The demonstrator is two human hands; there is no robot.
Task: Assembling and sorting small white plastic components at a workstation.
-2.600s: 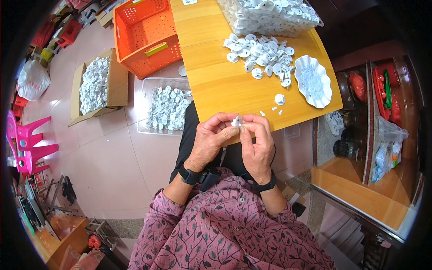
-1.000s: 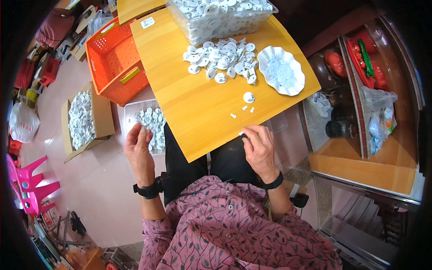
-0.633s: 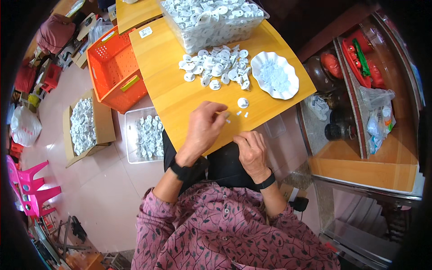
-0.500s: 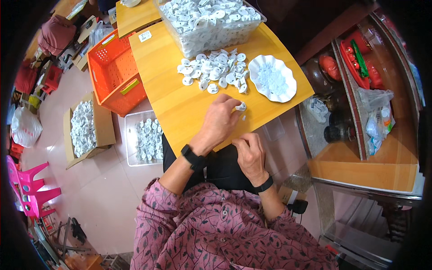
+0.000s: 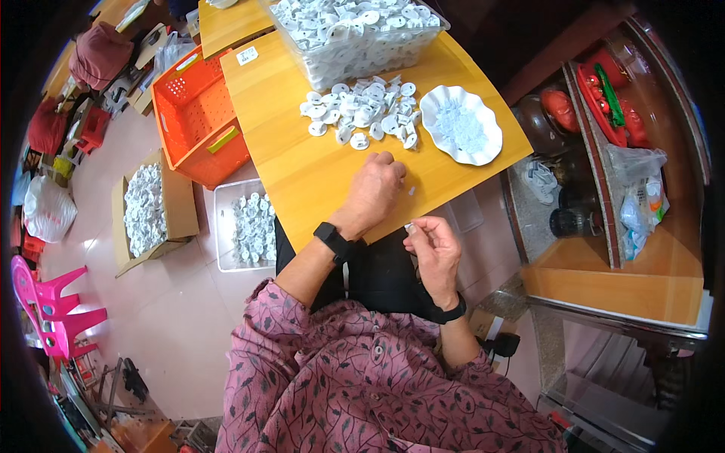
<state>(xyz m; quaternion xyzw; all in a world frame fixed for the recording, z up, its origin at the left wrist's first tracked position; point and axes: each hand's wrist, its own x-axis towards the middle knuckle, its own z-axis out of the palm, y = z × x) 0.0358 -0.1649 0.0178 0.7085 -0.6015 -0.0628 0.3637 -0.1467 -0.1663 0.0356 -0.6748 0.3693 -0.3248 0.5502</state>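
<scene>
The left hand is over the near part of the worktop, its fingers curled and its grip hidden from view. The right hand is at the worktop's near edge, thumb and forefinger pinching a small white piece. Between the hands, a tiny pale bit lies on the worktop. A pile of white discs is spread over the worktop's middle, a clear tub full of them stands at its far end, and a wavy-rimmed white dish of clear bits is on its right side. Left of the worktop are an orange crate, a carton and a clear bin, the last two holding white parts; farther left is a pink chair. Right of the worktop stands a shelf unit.
</scene>
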